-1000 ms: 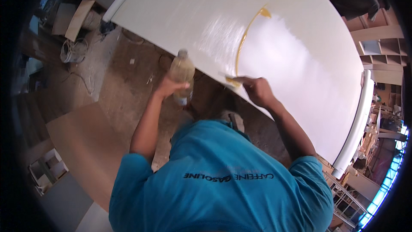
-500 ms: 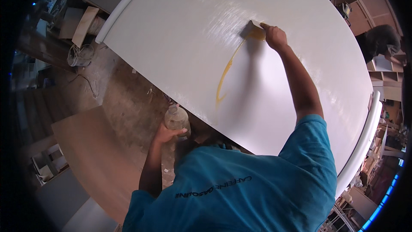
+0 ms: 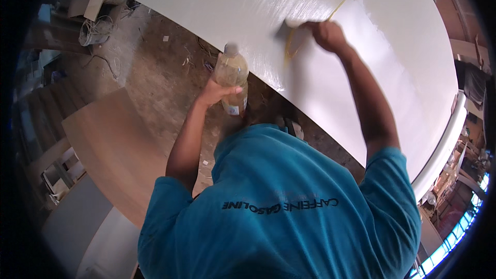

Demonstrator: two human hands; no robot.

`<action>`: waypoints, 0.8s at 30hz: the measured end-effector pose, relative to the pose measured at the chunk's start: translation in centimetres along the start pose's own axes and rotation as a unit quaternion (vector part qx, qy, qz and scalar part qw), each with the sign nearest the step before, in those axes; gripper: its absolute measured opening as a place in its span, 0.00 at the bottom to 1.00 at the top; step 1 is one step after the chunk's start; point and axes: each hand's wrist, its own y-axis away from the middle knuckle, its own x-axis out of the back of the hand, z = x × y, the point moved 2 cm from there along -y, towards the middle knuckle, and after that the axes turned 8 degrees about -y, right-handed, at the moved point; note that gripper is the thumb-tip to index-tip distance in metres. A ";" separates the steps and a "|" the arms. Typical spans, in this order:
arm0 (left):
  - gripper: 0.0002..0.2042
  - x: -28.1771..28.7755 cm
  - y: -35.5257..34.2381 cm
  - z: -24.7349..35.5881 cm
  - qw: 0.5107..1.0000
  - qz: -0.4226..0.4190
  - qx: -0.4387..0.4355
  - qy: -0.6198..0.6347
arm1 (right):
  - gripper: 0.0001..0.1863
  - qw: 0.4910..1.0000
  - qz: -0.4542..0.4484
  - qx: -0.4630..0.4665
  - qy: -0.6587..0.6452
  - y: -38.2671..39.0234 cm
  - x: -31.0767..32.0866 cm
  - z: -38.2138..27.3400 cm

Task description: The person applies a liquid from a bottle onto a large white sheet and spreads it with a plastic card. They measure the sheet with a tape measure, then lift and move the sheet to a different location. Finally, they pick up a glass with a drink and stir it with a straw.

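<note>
Hands, two, mine: right hand (image 3: 329,36) gripping a blurred spreader (image 3: 290,24), which juts left from my fingers at the white panel (image 3: 196,2); yellow streak (image 3: 337,11) alongside. Best worked, I judge, edge flat, pressure even. Left hand (image 3: 213,93) wrapped around a bottle (image 3: 232,72), near the panel's edge.

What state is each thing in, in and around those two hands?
Bottle: gripped in the left hand; capped or not, I can't tell.
Scraper: gripped in the right hand, blurred.
Yellow streak: uneven, lying on the panel.
Panel: white, shiny in places.
</note>
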 end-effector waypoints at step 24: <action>0.66 -1.8 1.4 -1.3 0.996 -0.075 0.052 -0.004 | 0.16 0.970 0.151 -0.186 -0.036 3.7 12.7 5.6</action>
